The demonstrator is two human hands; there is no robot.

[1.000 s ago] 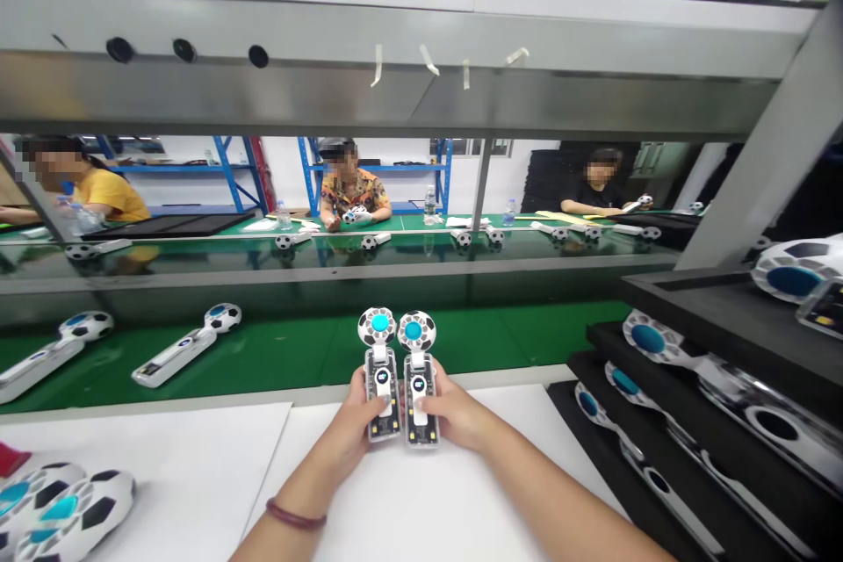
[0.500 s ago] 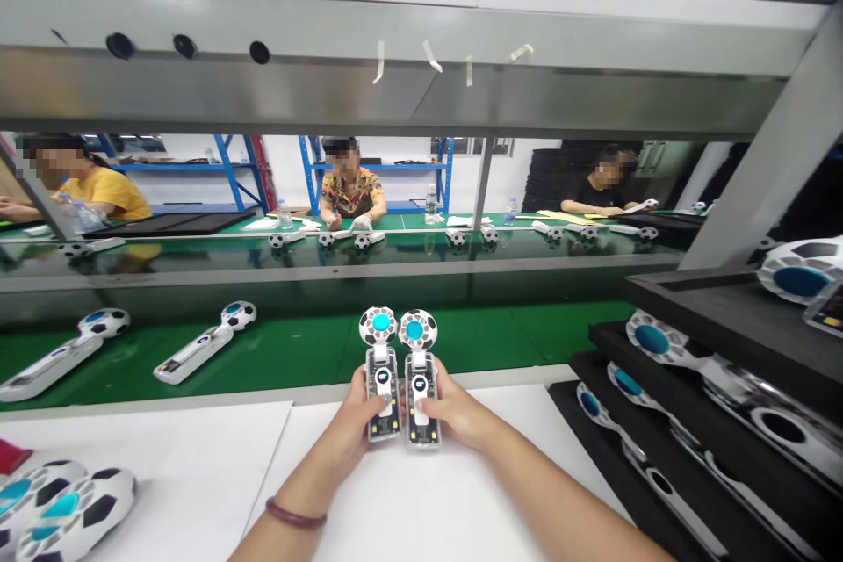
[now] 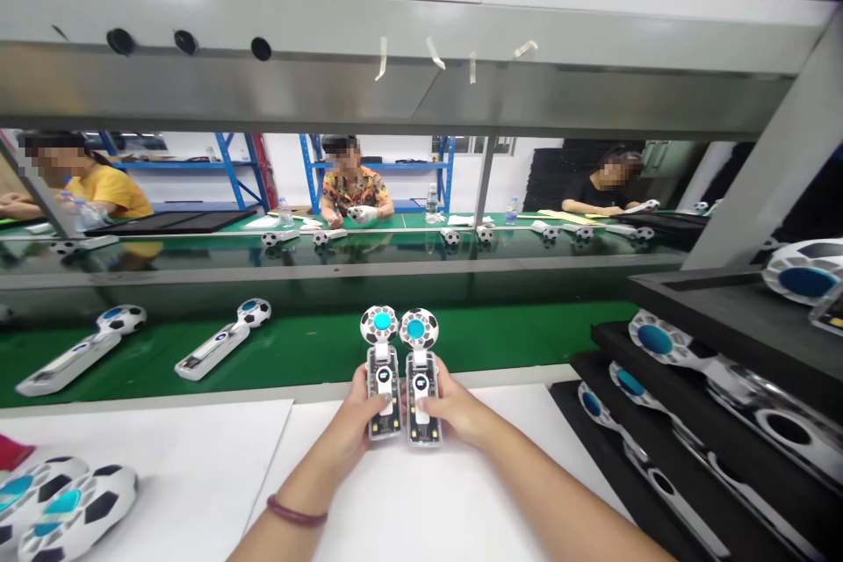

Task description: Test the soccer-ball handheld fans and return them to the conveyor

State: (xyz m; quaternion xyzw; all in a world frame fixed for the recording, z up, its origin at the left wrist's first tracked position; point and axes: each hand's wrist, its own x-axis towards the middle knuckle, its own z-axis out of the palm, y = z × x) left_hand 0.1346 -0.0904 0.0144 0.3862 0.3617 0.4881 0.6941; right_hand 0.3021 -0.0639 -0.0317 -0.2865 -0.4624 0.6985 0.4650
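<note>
Two handheld devices stand side by side in front of me, each with a football-patterned head, a blue disc and a clear handle showing circuitry. My left hand [image 3: 363, 411] is wrapped round the left football-headed device [image 3: 384, 373], its thumb on the white strip. My right hand [image 3: 454, 408] grips the right football-headed device [image 3: 421, 378] in the same way. A small round display is lit on each handle. The two heads nearly touch, and both devices are held upright above the white work surface [image 3: 401, 509]. Fingers behind the handles are mostly hidden.
Similar devices [image 3: 224, 341] lie on the green conveyor belt [image 3: 329, 347] ahead. Black foam trays [image 3: 691, 299] with white parts are stacked at right. Two football-patterned pieces [image 3: 82, 509] lie at lower left. A metal shelf [image 3: 395, 18] spans overhead. Three people sit beyond the far belt.
Devices on the near belt have shifted right, while those on the far belt slid slightly left. The person opposite has lifted a device. My hands and both devices are nearly still.
</note>
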